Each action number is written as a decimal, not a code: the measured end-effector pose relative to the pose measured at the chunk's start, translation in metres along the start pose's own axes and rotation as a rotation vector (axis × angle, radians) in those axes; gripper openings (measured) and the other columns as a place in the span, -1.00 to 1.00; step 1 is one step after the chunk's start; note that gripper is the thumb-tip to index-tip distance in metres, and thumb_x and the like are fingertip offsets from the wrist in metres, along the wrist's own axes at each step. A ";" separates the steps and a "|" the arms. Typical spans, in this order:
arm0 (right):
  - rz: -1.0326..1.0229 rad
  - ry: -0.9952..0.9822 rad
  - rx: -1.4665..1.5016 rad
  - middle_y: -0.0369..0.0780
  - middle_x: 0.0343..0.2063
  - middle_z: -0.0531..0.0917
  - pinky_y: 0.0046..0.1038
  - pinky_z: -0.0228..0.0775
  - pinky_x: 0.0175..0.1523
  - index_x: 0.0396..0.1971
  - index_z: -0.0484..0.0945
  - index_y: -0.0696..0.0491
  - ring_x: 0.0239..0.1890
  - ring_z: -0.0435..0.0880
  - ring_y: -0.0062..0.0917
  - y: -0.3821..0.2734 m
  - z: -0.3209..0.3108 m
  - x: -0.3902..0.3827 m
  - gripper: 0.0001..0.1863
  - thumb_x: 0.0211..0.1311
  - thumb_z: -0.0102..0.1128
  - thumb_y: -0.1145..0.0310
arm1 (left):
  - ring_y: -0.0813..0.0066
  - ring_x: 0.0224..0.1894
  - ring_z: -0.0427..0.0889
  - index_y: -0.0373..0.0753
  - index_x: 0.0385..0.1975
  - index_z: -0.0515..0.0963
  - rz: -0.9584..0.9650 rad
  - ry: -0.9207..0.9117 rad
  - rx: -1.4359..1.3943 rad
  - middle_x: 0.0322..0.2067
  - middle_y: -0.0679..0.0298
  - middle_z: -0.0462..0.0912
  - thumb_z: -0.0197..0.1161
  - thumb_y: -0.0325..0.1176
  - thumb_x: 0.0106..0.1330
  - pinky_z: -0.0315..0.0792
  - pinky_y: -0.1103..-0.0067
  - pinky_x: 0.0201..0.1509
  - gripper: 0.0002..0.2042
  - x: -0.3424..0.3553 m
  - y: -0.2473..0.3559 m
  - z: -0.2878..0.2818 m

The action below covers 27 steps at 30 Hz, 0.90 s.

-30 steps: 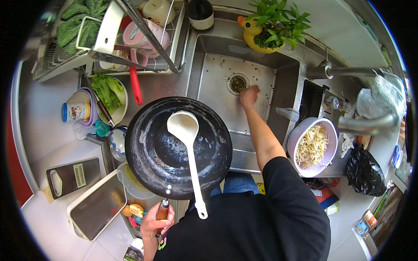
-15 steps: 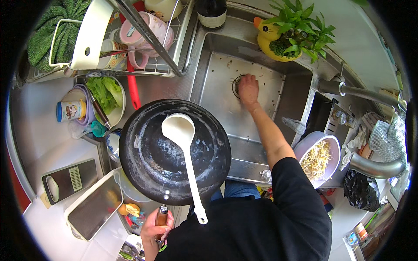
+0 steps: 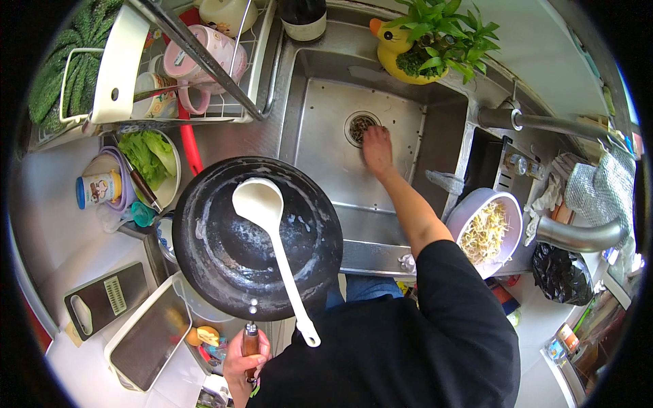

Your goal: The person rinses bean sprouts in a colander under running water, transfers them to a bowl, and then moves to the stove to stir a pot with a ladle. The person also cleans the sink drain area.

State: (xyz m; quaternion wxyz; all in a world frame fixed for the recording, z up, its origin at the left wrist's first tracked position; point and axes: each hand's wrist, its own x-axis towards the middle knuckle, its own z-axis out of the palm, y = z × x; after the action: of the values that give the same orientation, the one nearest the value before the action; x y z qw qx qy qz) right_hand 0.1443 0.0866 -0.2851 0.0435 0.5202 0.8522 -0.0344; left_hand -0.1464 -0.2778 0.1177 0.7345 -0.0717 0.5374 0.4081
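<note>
My left hand grips the brown wooden handle of a worn black wok, held beside the sink. A white ladle lies across the wok, its handle reaching past the rim toward me. My right hand is down in the stainless steel sink, right beside the round drain. Dark bits fill the drain's middle, and several small dark scraps are scattered on the sink floor around it. The right fingers are blurred and partly hidden, so their grip cannot be made out.
A purple bowl of bean sprouts stands at the sink's right edge. Behind the sink are a yellow duck planter and a dark bottle. At left sit a dish rack, lettuce, a grater and a rectangular tray.
My right hand has moved off the drain toward me, uncovering dark bits in it. The left hand still holds the wok with the ladle on it. The whole view has shifted slightly.
</note>
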 end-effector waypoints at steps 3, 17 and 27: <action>0.089 0.256 0.038 -0.10 -0.03 0.55 -0.23 0.30 0.26 -0.04 0.52 0.15 0.14 0.45 -0.23 0.036 0.010 -0.008 -0.67 0.19 0.02 0.41 | 0.51 -0.80 0.33 -0.41 -0.15 0.38 0.014 -0.055 -0.148 -0.58 0.16 0.41 0.28 -0.61 0.04 0.26 0.59 -0.71 -0.66 -0.002 0.000 0.000; 0.319 0.261 0.468 -0.02 0.00 0.52 -0.14 0.40 0.16 0.00 0.48 0.13 0.07 0.47 -0.05 0.004 -0.002 0.016 -0.66 0.21 -0.01 0.53 | 0.54 -0.80 0.28 -0.41 -0.14 0.38 0.029 -0.088 -0.106 -0.62 0.17 0.39 0.25 -0.61 0.07 0.20 0.61 -0.75 -0.67 -0.008 -0.011 -0.005; 0.116 -0.160 0.364 0.07 0.04 0.52 -0.19 0.41 0.23 0.01 0.49 0.22 0.12 0.52 -0.05 -0.004 0.035 0.034 -0.66 0.28 0.02 0.42 | 0.53 -0.81 0.28 -0.42 -0.15 0.37 0.047 -0.063 -0.146 -0.63 0.18 0.38 0.26 -0.60 0.08 0.19 0.60 -0.76 -0.67 -0.015 -0.019 0.003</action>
State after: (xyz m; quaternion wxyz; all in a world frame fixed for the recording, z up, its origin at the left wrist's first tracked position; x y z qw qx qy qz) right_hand 0.1265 0.1108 -0.3239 0.0182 0.5635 0.7944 -0.2262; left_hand -0.1326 -0.2963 0.1254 0.7340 -0.0996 0.4843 0.4656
